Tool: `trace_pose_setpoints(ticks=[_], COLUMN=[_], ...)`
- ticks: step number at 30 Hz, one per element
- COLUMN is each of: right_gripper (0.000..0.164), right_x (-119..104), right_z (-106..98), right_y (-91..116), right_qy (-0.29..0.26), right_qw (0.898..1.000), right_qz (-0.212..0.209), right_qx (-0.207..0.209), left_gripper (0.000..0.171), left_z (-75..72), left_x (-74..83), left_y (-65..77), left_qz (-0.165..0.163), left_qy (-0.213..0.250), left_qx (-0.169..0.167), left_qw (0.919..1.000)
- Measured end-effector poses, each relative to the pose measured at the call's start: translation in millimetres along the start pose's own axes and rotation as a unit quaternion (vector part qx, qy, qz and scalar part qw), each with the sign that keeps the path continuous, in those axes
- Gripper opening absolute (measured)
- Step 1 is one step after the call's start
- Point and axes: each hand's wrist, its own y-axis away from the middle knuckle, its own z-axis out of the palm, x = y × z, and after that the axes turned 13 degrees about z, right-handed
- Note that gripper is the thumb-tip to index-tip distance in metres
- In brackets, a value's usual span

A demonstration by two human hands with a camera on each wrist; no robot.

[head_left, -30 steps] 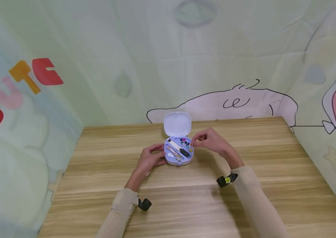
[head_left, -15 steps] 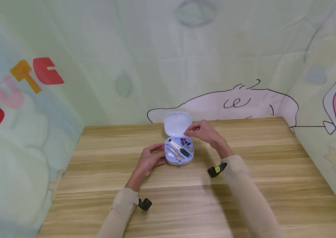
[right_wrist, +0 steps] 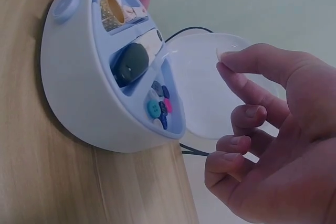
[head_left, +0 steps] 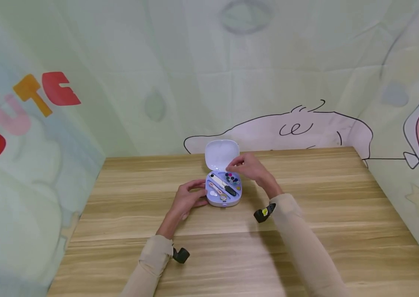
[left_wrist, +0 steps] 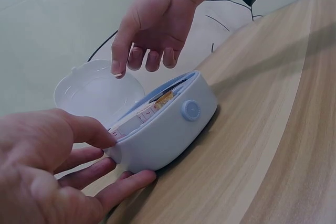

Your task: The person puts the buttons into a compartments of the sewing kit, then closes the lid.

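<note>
An opened pale-blue sewing kit case (head_left: 224, 203) stands on the table, its white lid (head_left: 222, 153) tipped up at the back. My left hand (head_left: 187, 197) steadies the case's left side, fingertips on the rim and wall. My right hand (head_left: 250, 166) hovers near the hinge; thumb and index finger pinch a small, thin, pale piece (right_wrist: 218, 55), too small to identify. Buttons (right_wrist: 154, 108) lie in the right compartment. A white tool with a dark rounded end (right_wrist: 131, 64) lies diagonally in the middle. A gold thimble (right_wrist: 111, 11) sits at the front, beside a strip with printed numbers (left_wrist: 142, 118).
The wood-grain table (head_left: 138, 173) extends around the case. Behind it hangs a printed cloth backdrop (head_left: 287, 132), close to the table's back edge and the lid.
My right hand has moved from the case's right edge up and left to the hinge and lid, thumb and index finger kept together. My left hand and the case stay in place.
</note>
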Motion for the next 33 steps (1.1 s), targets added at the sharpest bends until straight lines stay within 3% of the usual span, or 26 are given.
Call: trace_pose_setpoints(ticks=[18, 33], right_gripper=[0.016, 0.023], right_x=[7, 13], right_z=[6, -2], right_y=[-6, -2], right_qy=[0.004, -0.014], right_qw=[1.0, 1.0], right_qz=[-0.003, -0.004], right_qx=[-0.013, 0.016], left_gripper=[0.043, 0.043], left_z=[-1.4, -0.6], left_x=[-1.5, -1.0], left_y=[-0.6, 0.7], left_qz=[0.002, 0.003], left_qy=[-0.004, -0.007], left_qx=[-0.005, -0.003], left_qw=[1.0, 1.0])
